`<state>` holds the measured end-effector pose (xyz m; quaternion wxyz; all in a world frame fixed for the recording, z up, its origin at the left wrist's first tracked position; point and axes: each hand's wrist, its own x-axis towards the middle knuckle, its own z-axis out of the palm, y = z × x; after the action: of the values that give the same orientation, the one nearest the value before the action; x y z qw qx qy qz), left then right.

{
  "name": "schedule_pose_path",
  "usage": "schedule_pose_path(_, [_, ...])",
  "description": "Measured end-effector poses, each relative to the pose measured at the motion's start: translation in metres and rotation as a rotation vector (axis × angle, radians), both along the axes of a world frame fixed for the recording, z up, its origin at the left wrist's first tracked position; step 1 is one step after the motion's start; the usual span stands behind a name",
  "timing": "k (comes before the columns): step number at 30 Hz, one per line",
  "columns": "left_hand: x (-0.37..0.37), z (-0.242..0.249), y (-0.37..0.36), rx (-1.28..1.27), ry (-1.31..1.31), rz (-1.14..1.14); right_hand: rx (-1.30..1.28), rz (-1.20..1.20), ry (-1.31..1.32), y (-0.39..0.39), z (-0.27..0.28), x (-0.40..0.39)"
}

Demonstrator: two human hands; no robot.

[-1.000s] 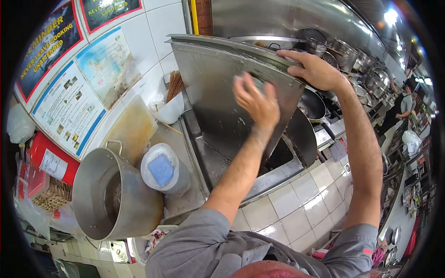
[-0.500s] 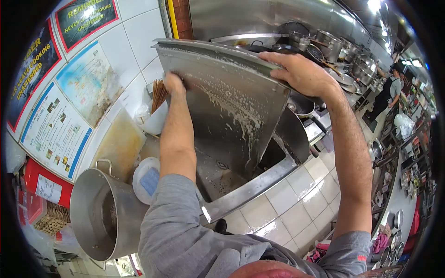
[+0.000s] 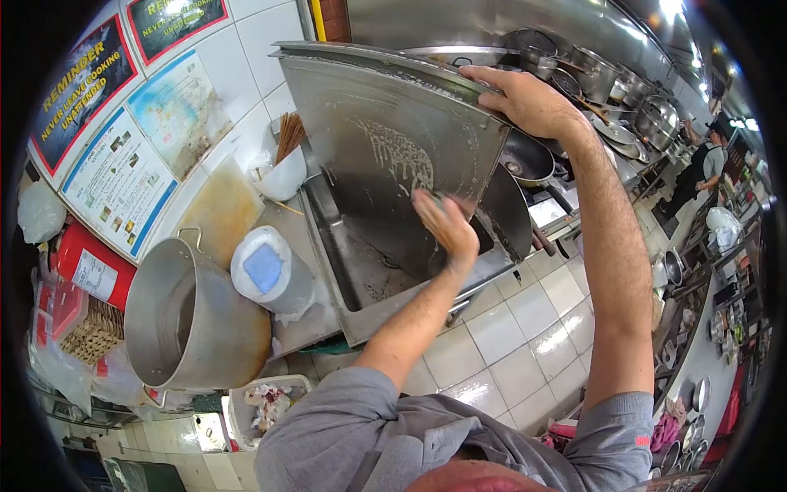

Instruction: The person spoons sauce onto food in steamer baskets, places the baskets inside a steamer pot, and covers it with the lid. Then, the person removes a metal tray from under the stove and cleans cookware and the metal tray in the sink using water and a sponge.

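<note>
A wide stainless steel panel [image 3: 344,107] with a folded top rim stands tilted in the metal sink [image 3: 348,283], streaked with white suds. My right hand [image 3: 533,102] grips its upper right corner, thumb and fingers over the rim. Low on the soapy face, toward the right, my left hand [image 3: 451,230] presses against the metal. Its fingers are partly blurred, and what lies under them is too hidden to name. Behind the panel's lower right side shows a dark curved pan [image 3: 508,213].
Left of the sink stand a big steel pot [image 3: 238,328], a white bucket [image 3: 287,287] with a blue sponge [image 3: 263,268], and a white container [image 3: 283,176] holding a stick brush [image 3: 290,135]. A wok [image 3: 527,160] and several pots line the stove. A person [image 3: 697,168] stands far right.
My left hand has swept from the panel's upper left down to its lower right, and the suds are smeared into curved streaks. My right hand keeps its grip on the corner.
</note>
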<state>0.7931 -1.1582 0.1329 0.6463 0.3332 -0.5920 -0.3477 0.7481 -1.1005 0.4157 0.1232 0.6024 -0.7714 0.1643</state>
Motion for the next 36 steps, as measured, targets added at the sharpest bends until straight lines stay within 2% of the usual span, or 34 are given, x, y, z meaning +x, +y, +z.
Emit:
schedule_pose_path(2, [-0.012, 0.021, -0.062, -0.021, 0.036, 0.150, -0.064, 0.056, 0.021, 0.018, -0.004, -0.004])
schedule_pose_path(3, [-0.011, 0.043, -0.104, -0.217, -0.021, 0.253, -0.071, 0.067, 0.034, 0.027, -0.006, -0.009])
schedule_pose_path(4, [0.008, 0.109, -0.111, -0.009, 0.209, 0.088, -0.070, 0.070, 0.030, 0.035, -0.006, -0.008])
schedule_pose_path(6, [0.009, 0.155, -0.163, -0.049, 0.178, -0.025, -0.051, -0.091, -0.070, 0.051, -0.009, 0.000])
schedule_pose_path(8, [0.003, 0.127, -0.154, -0.145, 0.166, 0.016, -0.066, -0.084, -0.075, 0.055, -0.009, -0.004])
schedule_pose_path(9, [-0.002, 0.100, -0.144, -0.240, 0.160, 0.055, -0.044, -0.092, -0.076, 0.056, -0.007, -0.004])
schedule_pose_path(10, [-0.010, 0.052, -0.130, -0.236, 0.150, 0.073, -0.019, -0.098, -0.078, 0.056, -0.005, -0.003])
schedule_pose_path(12, [-0.007, -0.037, -0.092, -0.088, 0.014, 0.081, -0.029, -0.089, -0.121, 0.058, -0.005, -0.003])
schedule_pose_path(13, [-0.012, -0.071, -0.102, 0.054, 0.009, 0.096, -0.048, -0.089, -0.144, 0.057, -0.006, -0.007])
schedule_pose_path(14, [-0.014, -0.065, -0.120, 0.066, 0.013, 0.101, -0.061, -0.090, -0.169, 0.055, -0.006, -0.008])
schedule_pose_path(16, [-0.005, -0.041, -0.186, 0.107, 0.140, 0.090, -0.059, -0.128, -0.183, 0.053, -0.005, 0.002])
schedule_pose_path(17, [-0.004, -0.025, -0.232, 0.054, 0.102, 0.110, -0.071, -0.159, -0.150, 0.053, -0.006, -0.002])
schedule_pose_path(18, [0.002, 0.011, -0.267, -0.039, 0.155, 0.059, -0.080, -0.188, -0.115, 0.053, -0.007, -0.006])
schedule_pose_path(19, [0.000, 0.027, -0.316, -0.278, 0.057, 0.136, -0.087, -0.194, -0.138, 0.052, -0.008, -0.006])
schedule_pose_path(20, [0.007, 0.066, -0.334, -0.385, 0.036, 0.110, -0.094, -0.202, -0.159, 0.052, -0.008, -0.008])
schedule_pose_path(21, [0.010, 0.108, -0.339, -0.337, 0.116, 0.077, -0.091, -0.163, -0.093, 0.051, -0.010, -0.012])
schedule_pose_path(23, [0.023, 0.173, -0.340, -0.285, 0.038, -0.109, -0.019, -0.259, -0.036, 0.053, -0.011, -0.019])
schedule_pose_path(24, [0.017, 0.175, -0.350, -0.256, 0.025, -0.104, 0.028, -0.309, -0.016, 0.055, -0.010, -0.021])
schedule_pose_path(26, [-0.001, 0.167, -0.380, -0.518, 0.221, 0.009, 0.039, -0.164, 0.066, 0.070, -0.014, -0.046])
schedule_pose_path(27, [0.012, 0.120, -0.390, -0.401, -0.277, 0.096, 0.070, -0.186, 0.084, 0.079, -0.016, -0.053])
schedule_pose_path(29, [0.008, 0.026, -0.383, -0.195, -0.026, -0.035, 0.076, -0.246, 0.098, 0.092, -0.016, -0.058])
schedule_pose_path(30, [0.004, -0.040, -0.384, 0.018, 0.014, 0.059, 0.042, -0.283, 0.093, 0.096, -0.017, -0.061])
schedule_pose_path(31, [0.011, -0.091, -0.380, 0.144, 0.072, 0.002, 0.010, -0.268, 0.082, 0.109, -0.018, -0.067])
schedule_pose_path(33, [0.013, -0.214, -0.404, 0.254, 0.163, 0.038, -0.056, -0.260, 0.111, 0.133, -0.019, -0.079])
schedule_pose_path(34, [0.013, -0.257, -0.404, 0.344, 0.211, 0.063, -0.086, -0.294, 0.103, 0.144, -0.019, -0.085])
schedule_pose_path(36, [0.011, -0.298, -0.366, 0.664, 0.483, 0.051, -0.145, -0.360, 0.083, 0.166, -0.019, -0.097])
